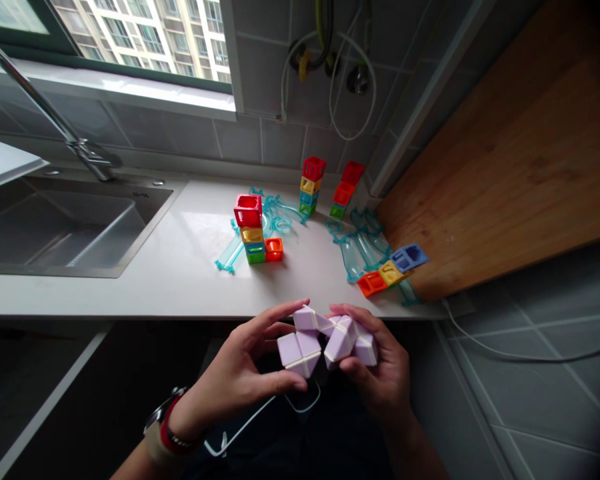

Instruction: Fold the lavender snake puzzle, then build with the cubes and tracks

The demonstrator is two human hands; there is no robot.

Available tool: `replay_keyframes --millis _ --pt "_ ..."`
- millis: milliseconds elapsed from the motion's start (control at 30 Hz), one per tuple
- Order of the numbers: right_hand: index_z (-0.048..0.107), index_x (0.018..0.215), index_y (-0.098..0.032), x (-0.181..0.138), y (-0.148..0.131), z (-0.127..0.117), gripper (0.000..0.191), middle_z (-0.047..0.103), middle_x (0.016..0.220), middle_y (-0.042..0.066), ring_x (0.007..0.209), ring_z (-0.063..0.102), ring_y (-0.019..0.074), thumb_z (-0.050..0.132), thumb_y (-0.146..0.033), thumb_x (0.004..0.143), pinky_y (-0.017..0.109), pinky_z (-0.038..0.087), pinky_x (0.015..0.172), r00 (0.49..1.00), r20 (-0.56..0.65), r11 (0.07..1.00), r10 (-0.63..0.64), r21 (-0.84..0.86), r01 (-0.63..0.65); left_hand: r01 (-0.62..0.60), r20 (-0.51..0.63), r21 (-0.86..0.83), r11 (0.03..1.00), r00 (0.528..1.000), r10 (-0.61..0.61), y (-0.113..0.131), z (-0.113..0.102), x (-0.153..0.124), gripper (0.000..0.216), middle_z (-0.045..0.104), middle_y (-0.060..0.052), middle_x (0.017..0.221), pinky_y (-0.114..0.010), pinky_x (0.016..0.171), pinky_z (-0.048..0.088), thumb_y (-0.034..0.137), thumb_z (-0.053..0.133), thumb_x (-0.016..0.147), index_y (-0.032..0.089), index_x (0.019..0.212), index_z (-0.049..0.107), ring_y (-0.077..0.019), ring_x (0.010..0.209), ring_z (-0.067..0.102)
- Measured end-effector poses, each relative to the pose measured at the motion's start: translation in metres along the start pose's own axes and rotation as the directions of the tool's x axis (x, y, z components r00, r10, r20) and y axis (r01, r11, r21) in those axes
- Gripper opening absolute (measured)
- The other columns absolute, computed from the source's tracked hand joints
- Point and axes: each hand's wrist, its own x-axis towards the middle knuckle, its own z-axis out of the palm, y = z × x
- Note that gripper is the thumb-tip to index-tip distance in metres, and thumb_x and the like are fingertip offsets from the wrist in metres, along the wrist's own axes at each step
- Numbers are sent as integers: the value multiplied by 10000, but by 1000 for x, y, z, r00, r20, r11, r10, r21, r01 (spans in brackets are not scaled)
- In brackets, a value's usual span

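I see the left hand (237, 367) and the right hand (390, 373) each holding one side of the lilac puzzle (341, 337) between them, perhaps so neither part sags.

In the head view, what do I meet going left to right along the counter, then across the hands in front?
Counter: sink → near four-high stack → far four-high stack → red, orange and green stack → slanting orange, yellow and blue blocks. In front: left hand → purple faceted toy → right hand.
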Motion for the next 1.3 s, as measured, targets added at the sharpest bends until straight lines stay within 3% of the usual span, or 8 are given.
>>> replay_keyframes --millis 133,300,500,700,900,1067,1200,1300 --pt "699 1266 -301 4 -3 3 456 724 1258 59 1108 673 252 757 -544 884 320 541 935 996 -73 998 58 -4 -58 0 -74 117 993 997 8 1 5 2 833 720 -104 1308 -361 975 602 248 975 649 280 1404 625 -286 1130 710" --pt "719 1186 -278 8 -5 4 397 729 1126 52 1010 662 232 719 -561 907 305 542 867 998 -28 999 52 19 -51 -24 -114 169 985 993 43 -9 4 0 812 757 -100 1218 -369 934 630 270 988 618 250 1364 667 -290 1082 733" --pt "703 1218 -293 11 -4 0 394 709 1141 74 1092 646 279 737 -525 902 355 545 900 997 70 1000 -23 10 23 -121 -87 201 972 986 141 -15 -1 -7 907 732 -104 1299 -371 930 643 255 994 600 307 1430 632 -293 1104 727" --pt "634 1268 -298 9 -10 -1 455 605 1241 89 1145 605 290 755 -513 886 419 511 988 981 153 991 -121 69 112 -169 24 314 934 985 170 -6 -4 -13 914 598 -123 1497 -401 1007 615 260 956 678 352 1495 558 -339 1303 630" --pt "606 1280 -310 5 -18 -8 454 603 1199 98 1122 620 309 764 -478 888 479 524 978 946 276 986 -168 44 162 -290 81 423 858 956 282 -7 -7 -23 924 573 -125 1526 -441 1072 577 246 935 711 351 1528 516 -348 1371 582" --pt "592 1323 -343 0 -27 -11 517 597 1234 106 1131 625 330 794 -466 863 511 539 973 933 306 979 -187 -20 203 -331 85 472 817 940 331 -3 -2 -31 923 550 -126 1548 -462 1123 536 222 903 750 340 1559 475 -348 1381 576" --pt "579 1352 -351 -6 -33 -12 546 593 1262 104 1150 624 324 807 -428 862 497 541 976 927 317 973 -198 -46 224 -316 110 412 854 948 298 6 -2 -37 911 488 -111 1601 -446 1112 543 202 879 780 369 1567 452 -356 1438 512" --pt "590 1343 -365 -10 -34 -11 545 588 1340 107 1225 609 341 824 -364 851 507 541 1002 924 326 969 -200 -74 236 -177 95 211 961 983 160 9 -4 -39 1006 471 -118 1614 -418 1033 601 312 961 664 375 1548 484 -402 1439 498"
